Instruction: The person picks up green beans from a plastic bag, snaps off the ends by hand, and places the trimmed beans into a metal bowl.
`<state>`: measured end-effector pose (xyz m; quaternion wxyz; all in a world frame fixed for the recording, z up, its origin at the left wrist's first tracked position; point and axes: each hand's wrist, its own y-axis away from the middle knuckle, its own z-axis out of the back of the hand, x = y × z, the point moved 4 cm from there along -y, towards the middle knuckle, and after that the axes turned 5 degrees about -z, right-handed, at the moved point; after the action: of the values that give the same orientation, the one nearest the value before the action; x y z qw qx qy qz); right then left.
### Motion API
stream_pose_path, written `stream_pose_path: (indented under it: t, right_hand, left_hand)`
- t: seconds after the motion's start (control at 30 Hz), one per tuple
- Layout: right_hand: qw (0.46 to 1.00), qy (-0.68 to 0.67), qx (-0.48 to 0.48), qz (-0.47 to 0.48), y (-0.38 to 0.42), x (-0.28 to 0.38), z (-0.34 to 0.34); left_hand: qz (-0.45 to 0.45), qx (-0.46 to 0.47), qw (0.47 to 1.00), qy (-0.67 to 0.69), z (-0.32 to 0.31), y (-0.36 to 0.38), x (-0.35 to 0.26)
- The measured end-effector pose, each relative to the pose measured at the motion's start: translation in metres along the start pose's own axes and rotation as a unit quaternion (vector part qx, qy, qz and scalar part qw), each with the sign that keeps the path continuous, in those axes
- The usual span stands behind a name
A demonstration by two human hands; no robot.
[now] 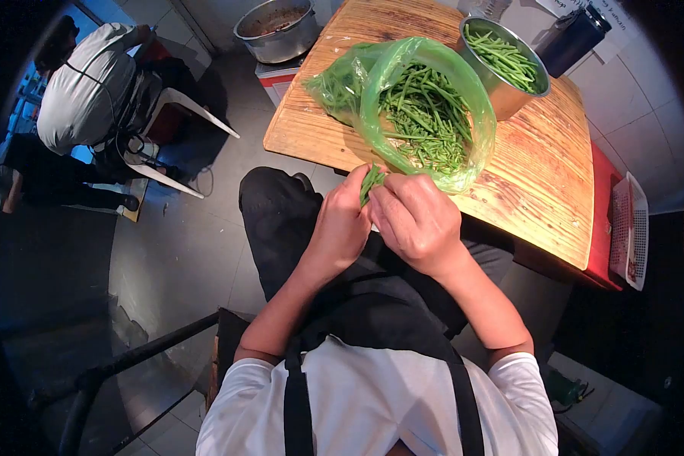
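Note:
Green bean pieces (372, 183) stick up from between my hands, just off the near edge of the wooden table (539, 190). My left hand (343, 220) is closed around them. Beside it, my right hand (418, 220) is closed, its fingertips pinched near the beans; what they hold is hidden. Right beyond my hands, a green plastic bag (480, 137) lies open on the table with many green beans (425, 102) inside, long ones at the back and short pieces nearer me. A metal pot (513, 99) behind the bag holds long green beans (501, 57).
A dark bottle (574, 42) stands behind the pot. A large metal pot (281, 42) sits left of the table. At far left, another person (91, 83) sits on a white chair (194, 110). A white basket (629, 232) is at the table's right side.

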<state>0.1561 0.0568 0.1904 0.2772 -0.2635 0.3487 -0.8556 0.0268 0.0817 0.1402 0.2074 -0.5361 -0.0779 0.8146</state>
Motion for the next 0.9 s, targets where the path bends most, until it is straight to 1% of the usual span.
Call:
stream_pose_path:
  t: [0.03, 0.07, 0.13, 0.17, 0.2, 0.23, 0.3, 0.33, 0.37, 0.43, 0.47, 0.5, 0.57, 0.6, 0.63, 0.7, 0.73, 0.8, 0.83, 0.9]
  right_hand:
    - [0.999, 0.02, -0.034, 0.009, 0.002, 0.001, 0.0]
    - [0.999, 0.02, -0.034, 0.008, 0.003, -0.002, -0.001]
    - [0.994, 0.022, -0.109, -0.019, -0.001, -0.015, 0.002]
    - [0.994, 0.022, -0.109, -0.019, -0.005, -0.021, 0.003]
    - [0.991, 0.034, -0.117, -0.061, -0.009, -0.031, 0.009]
    - [0.986, 0.047, -0.125, -0.102, -0.012, -0.041, 0.017]
    - [0.975, 0.081, -0.018, -0.205, -0.016, -0.061, 0.024]
    - [0.971, 0.123, -0.023, -0.204, -0.02, -0.066, 0.028]
    - [0.971, 0.123, -0.024, -0.202, -0.022, -0.065, 0.031]
    - [0.97, -0.012, 0.021, -0.24, -0.024, -0.067, 0.031]
    - [0.975, -0.101, 0.038, -0.195, -0.025, -0.064, 0.029]
    - [0.974, -0.102, 0.038, -0.198, -0.025, -0.061, 0.03]
    - [0.955, -0.234, 0.127, -0.128, -0.031, -0.041, 0.023]
    - [0.952, -0.253, 0.139, -0.104, -0.033, -0.036, 0.02]
    - [0.952, -0.254, 0.137, -0.104, -0.034, -0.038, 0.021]
    - [0.942, -0.228, 0.243, -0.053, -0.033, -0.038, 0.018]
    - [0.941, -0.229, 0.243, -0.052, -0.035, -0.038, 0.022]
    - [0.935, -0.215, 0.278, -0.058, -0.038, -0.037, 0.026]
    - [0.934, -0.216, 0.279, -0.059, -0.038, -0.036, 0.026]
    - [0.946, -0.173, 0.271, -0.045, -0.038, -0.036, 0.027]
  left_hand:
    - [0.0, 0.001, 1.0, 0.0, -0.003, 0.001, 0.003]
    - [-0.003, -0.014, 1.0, -0.009, -0.006, 0.004, 0.008]
    - [-0.006, -0.028, 0.999, -0.019, -0.005, 0.004, 0.007]
    - [0.088, 0.009, 0.993, 0.078, -0.007, 0.005, 0.012]
    - [0.181, 0.044, 0.967, 0.174, -0.01, 0.007, 0.015]
    - [0.181, 0.044, 0.967, 0.174, -0.007, 0.007, 0.012]
    - [0.246, 0.087, 0.903, 0.343, -0.008, 0.008, 0.008]
    - [0.251, 0.098, 0.89, 0.369, -0.006, 0.008, 0.004]
    - [0.249, 0.097, 0.89, 0.369, -0.002, 0.007, 0.002]
    - [0.239, 0.16, 0.858, 0.425, 0.0, 0.007, -0.005]
    - [0.234, 0.174, 0.85, 0.44, 0.0, 0.008, -0.004]
    - [0.236, 0.175, 0.849, 0.44, 0.001, 0.009, -0.005]
    - [0.234, 0.206, 0.835, 0.454, 0.001, 0.009, -0.008]
    - [0.222, 0.219, 0.847, 0.429, 0.002, 0.01, -0.007]
    - [0.222, 0.22, 0.848, 0.428, 0.003, 0.011, -0.007]
    - [0.212, 0.229, 0.871, 0.38, 0.006, 0.011, -0.008]
    - [0.212, 0.227, 0.871, 0.38, 0.007, 0.01, -0.009]
    - [0.189, 0.221, 0.912, 0.288, 0.01, 0.009, -0.008]
    - [0.191, 0.221, 0.912, 0.288, 0.009, 0.01, -0.008]
    - [0.162, 0.211, 0.932, 0.245, 0.008, 0.008, -0.006]
